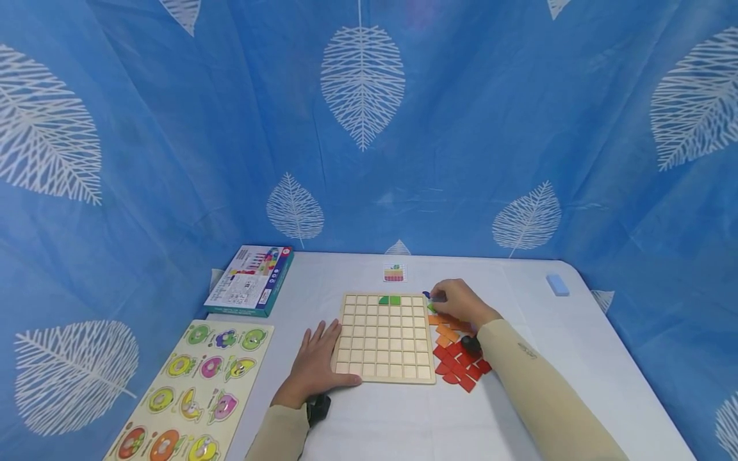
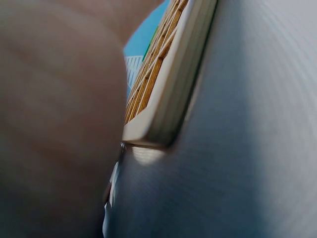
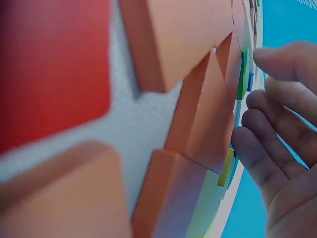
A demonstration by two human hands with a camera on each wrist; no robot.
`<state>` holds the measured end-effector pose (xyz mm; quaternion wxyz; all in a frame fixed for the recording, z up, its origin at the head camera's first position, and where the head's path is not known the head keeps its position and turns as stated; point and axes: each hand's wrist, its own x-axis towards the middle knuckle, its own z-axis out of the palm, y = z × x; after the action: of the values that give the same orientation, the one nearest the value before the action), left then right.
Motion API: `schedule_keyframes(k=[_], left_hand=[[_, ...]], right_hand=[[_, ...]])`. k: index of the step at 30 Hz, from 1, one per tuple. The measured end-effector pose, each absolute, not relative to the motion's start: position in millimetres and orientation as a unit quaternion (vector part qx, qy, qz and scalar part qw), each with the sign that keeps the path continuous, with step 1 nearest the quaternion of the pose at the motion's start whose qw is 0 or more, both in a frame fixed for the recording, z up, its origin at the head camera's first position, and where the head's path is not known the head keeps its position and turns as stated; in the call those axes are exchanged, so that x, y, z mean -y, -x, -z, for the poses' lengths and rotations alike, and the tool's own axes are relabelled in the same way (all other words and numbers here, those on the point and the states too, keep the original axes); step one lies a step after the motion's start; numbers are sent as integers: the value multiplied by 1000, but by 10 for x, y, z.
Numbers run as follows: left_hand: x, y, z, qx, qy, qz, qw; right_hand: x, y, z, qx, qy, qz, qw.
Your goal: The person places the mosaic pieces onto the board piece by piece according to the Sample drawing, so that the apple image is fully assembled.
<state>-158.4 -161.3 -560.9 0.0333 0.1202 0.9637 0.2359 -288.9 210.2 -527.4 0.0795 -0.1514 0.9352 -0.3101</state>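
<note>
A square wooden grid board [image 1: 383,339] lies on the white table. Near its top edge sit a green rounded piece [image 1: 384,300] and a green square [image 1: 394,300]. My left hand [image 1: 316,362] rests with spread fingers along the board's left side, its thumb at the lower edge. At the upper right corner, my right hand [image 1: 458,301] is over the loose pieces, its fingers bent and parted. Beside its fingertips are a blue piece [image 1: 426,294] and a green piece [image 3: 242,74]. Orange pieces [image 1: 446,333] and red pieces [image 1: 461,365] lie nearer me.
A small picture card [image 1: 394,273] lies behind the board. To the left are a game box [image 1: 248,282] and a fruit puzzle board [image 1: 193,384]. A light blue block [image 1: 557,285] lies far right. Blue leaf-patterned cloth [image 1: 403,192] hangs around the table.
</note>
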Motion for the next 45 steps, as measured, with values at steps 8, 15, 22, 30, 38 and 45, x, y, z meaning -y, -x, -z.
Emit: schedule_keyframes(k=[8, 15, 22, 30, 38, 45], left_hand=[[1609, 1584, 5608, -964, -124, -234, 30], [1615, 1595, 5625, -964, -124, -235, 26], [1616, 1592, 5642, -964, -123, -237, 24], [1618, 1588, 5620, -963, -123, -240, 25], [1614, 1589, 5610, -963, -122, -237, 26], [1616, 1598, 5628, -964, -124, -235, 26]], right_hand=[[-2114, 2847, 5264, -941, 139, 293, 94], [-2119, 2829, 5269, -941, 150, 290, 89], [-2098, 2819, 5269, -942, 146, 289, 93], [-2068, 2824, 5292, -943, 137, 286, 98], [-2070, 2836, 5308, -947, 130, 279, 92], [-2073, 2839, 5316, -946, 126, 283, 92]])
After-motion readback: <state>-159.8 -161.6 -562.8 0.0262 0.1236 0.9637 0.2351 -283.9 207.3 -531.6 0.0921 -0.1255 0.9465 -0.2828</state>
